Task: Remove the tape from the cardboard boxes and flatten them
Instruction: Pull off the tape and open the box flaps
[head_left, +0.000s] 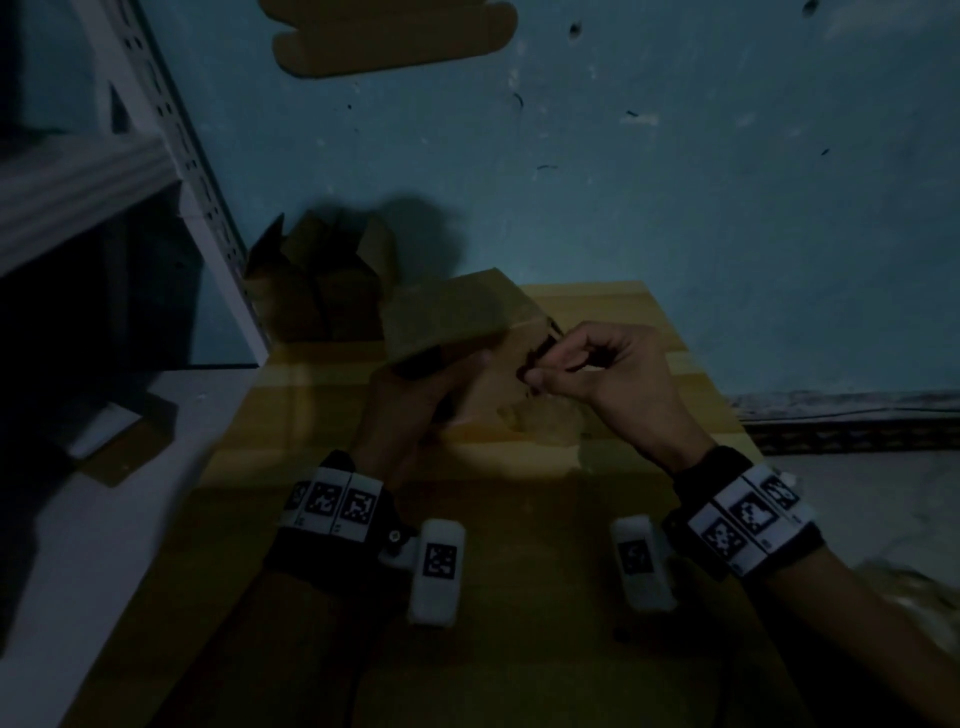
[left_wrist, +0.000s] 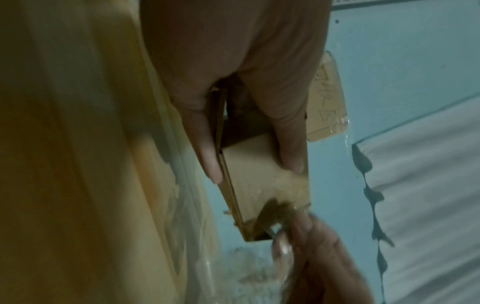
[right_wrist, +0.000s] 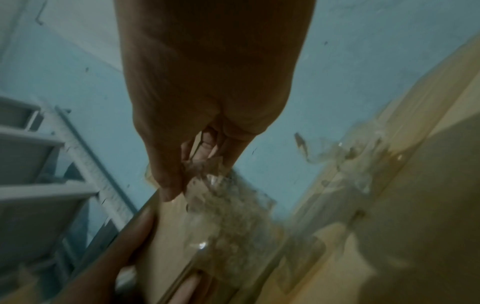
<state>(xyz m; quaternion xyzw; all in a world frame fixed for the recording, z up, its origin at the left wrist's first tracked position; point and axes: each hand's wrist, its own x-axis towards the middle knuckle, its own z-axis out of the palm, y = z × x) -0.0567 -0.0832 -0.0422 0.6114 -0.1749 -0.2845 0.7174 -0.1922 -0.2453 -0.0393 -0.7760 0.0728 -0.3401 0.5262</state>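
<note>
Box (head_left: 457, 322) gripped left, tape (right_wrist: 221, 205) — pinched right

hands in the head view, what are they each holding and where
The left hand grips the small cardboard box by its near end, thumb on one face and fingers on the other. The right hand pinches the clear tape at the box's corner.

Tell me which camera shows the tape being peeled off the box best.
The right wrist view: the clear tape stretches from the right hand's pinching fingers down to the box. The left wrist view shows only a blurred bit by the box corner. In the dark head view it is hardly visible.
</note>
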